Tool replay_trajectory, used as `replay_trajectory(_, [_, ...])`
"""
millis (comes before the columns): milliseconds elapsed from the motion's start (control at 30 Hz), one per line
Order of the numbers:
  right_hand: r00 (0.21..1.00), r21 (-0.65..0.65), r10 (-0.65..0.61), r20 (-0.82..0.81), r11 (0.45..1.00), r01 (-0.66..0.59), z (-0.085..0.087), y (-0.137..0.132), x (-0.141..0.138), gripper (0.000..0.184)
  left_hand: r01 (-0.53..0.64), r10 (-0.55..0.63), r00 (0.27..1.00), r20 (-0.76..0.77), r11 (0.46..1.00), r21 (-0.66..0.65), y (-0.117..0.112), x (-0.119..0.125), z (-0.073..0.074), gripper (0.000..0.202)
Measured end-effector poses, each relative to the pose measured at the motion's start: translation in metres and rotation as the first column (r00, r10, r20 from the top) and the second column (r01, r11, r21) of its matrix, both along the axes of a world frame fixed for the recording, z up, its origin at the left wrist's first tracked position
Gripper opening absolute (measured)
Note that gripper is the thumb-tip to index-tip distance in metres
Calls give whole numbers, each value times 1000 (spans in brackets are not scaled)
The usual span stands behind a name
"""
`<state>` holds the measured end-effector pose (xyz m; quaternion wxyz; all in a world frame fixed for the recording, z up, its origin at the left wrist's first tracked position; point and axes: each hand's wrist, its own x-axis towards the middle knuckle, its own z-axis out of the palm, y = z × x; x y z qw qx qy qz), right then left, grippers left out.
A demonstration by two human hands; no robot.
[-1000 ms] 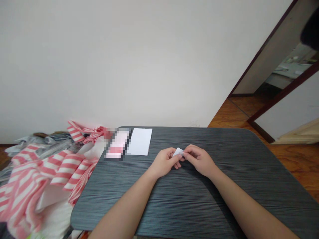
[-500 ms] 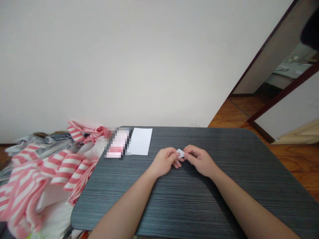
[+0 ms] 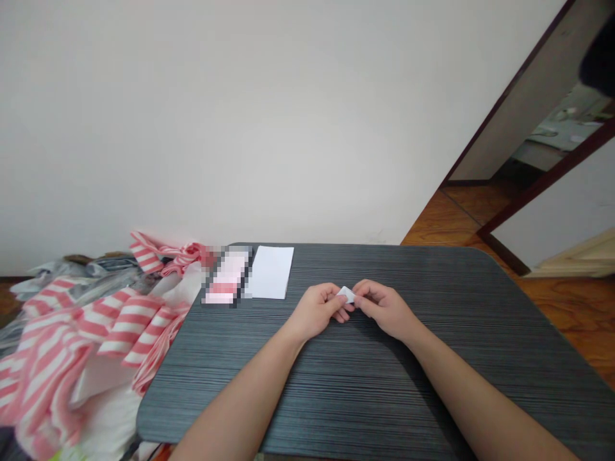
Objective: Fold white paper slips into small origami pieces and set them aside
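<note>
We have a dark grey table (image 3: 384,390) before us, with a heap of pink-striped cloth (image 3: 91,339) against its left edge. A white paper sheet (image 3: 271,272) lies near the far edge, just beside a blurred pink object (image 3: 225,276). Our left hand (image 3: 317,312) and right hand (image 3: 385,310) grip narrowly, pinching a small folded paper (image 3: 346,294) between them above the table.

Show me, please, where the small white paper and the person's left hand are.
small white paper (image 3: 345,294), head view, its exposed corner
left hand (image 3: 317,311), head view, the back of the hand
</note>
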<state>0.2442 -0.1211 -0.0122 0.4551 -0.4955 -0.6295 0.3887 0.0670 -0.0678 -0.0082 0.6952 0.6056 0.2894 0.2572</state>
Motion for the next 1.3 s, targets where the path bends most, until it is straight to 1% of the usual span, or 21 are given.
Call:
replay_trajectory(133, [996,-85,-24,-83,996,17,-3,1,-2,8,-10,10,1000,-2,1000,-8,0,0,0,27])
replay_trajectory(267, [986,-169,-74,-147,984,49,-3,0,-4,18,-14,14,1000,-11,1000,-2,0,0,0,27])
replay_trajectory(367, [995,-266,-63,-80,963,40,0,-1,-4,19,-23,23,1000,-13,1000,5,1,0,1,27])
replay_trajectory(433, [999,-302,-46,-15,953,39,3,-2,-4,25,-26,26,1000,-13,1000,4,1,-1,1,27])
replay_trajectory(500, [999,-303,-43,8,952,43,6,-3,-4,28,-29,29,1000,-10,1000,1,1,-1,1,27])
replay_trajectory(600, [999,-290,-44,2,956,42,9,-3,-4,29,-28,28,1000,-5,1000,-6,1,0,1,26])
replay_trajectory(800, [999,-297,-45,2,954,43,7,-3,-4,29,-25,25,1000,-5,1000,-12,0,0,0,26])
replay_trajectory(933, [999,-302,-47,-8,952,42,8,-3,-5,29,-30,30,999,-12,999,-11,0,0,3,25])
replay_trajectory(1033, [999,-304,-54,5,951,53,9,-4,-5,29,-12,12,1000,-14,1000,-15,0,1,5,25])
replay_trajectory(1200, [996,-309,-83,16,947,83,6,-4,-4,28,28,-28,999,-26,1000,1,-1,0,7,25])
replay_trajectory(1300, [996,-299,-92,23,950,94,4,-4,-3,27,27,-26,999,-37,1000,14,-1,0,6,25])
